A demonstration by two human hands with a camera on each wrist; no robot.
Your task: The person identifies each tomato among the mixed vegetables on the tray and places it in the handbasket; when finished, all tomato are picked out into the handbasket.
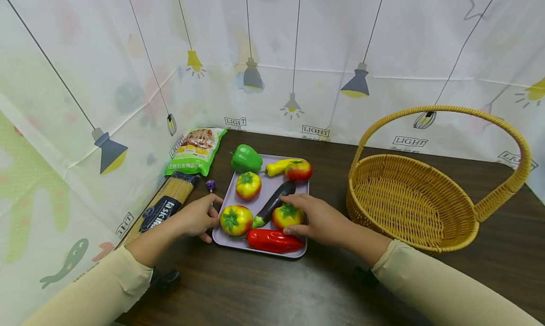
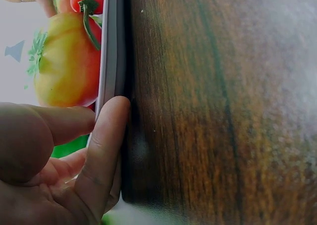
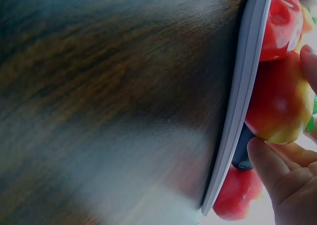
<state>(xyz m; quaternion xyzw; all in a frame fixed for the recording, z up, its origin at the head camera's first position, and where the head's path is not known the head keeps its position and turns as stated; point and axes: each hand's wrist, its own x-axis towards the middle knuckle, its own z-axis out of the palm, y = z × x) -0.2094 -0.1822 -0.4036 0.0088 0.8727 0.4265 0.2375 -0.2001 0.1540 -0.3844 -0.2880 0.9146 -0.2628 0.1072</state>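
The left arm [image 1: 100, 281] and the right arm [image 1: 434, 274] were stretched forward and angled inward, cream-sleeved to just short of the bare wrists. The left hand [image 1: 197, 218] was held with its thumb and fingers bent in a pinch. The right hand [image 1: 315, 220] was turned back upward, thumb and fingers curved in a grip.

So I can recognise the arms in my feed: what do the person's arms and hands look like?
Both arms wear pale cream long sleeves: the left sleeve and right sleeve end partway along the forearms, slightly bunched at the cuffs. The left hand and right hand are bare; no gloves show. Nor do I see any markings on the sleeves.
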